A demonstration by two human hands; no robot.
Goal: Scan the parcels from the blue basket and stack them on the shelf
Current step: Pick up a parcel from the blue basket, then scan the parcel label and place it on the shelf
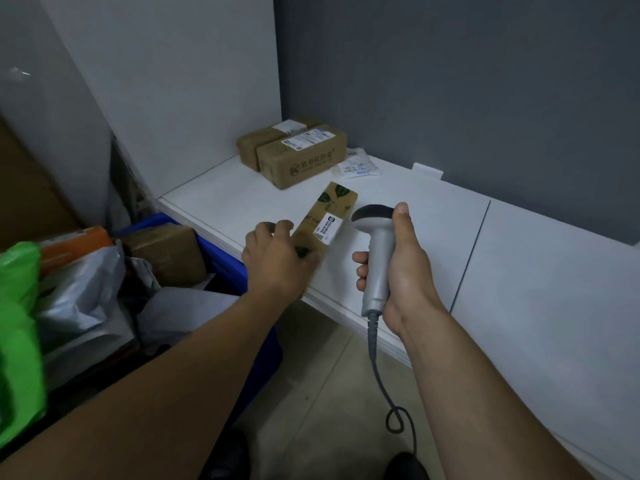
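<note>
Centrally, a flat brown parcel (325, 216) printed with green leaves is held at its near end by the left hand (273, 258), whose fingers are curled over its edge. The parcel is angled away from the person, over the front edge of the white shelf (433, 216); whether it touches the shelf cannot be told. A white label (329, 228) is seen on its upper face. Just to the right of the label, a grey scanner (377, 244) is gripped round its handle by the right hand (401, 268), with the thumb laid up against the dark head. The head is turned towards the label. A grey cable (381, 379) hangs from the handle and is looped once above the floor (322, 375). At the back left corner of the shelf, two brown boxes (301, 157) are set side by side, touching, each with a white label on top. A thin white pouch (356, 164) lies flat just to their right. To the left of the shelf and below it, a blue basket (225, 261) is filled with a brown carton (169, 252), grey bags (79, 285), an orange pack (76, 244) and a green bag (17, 323). A dark grey wall (450, 81) is seen behind the shelf.
</note>
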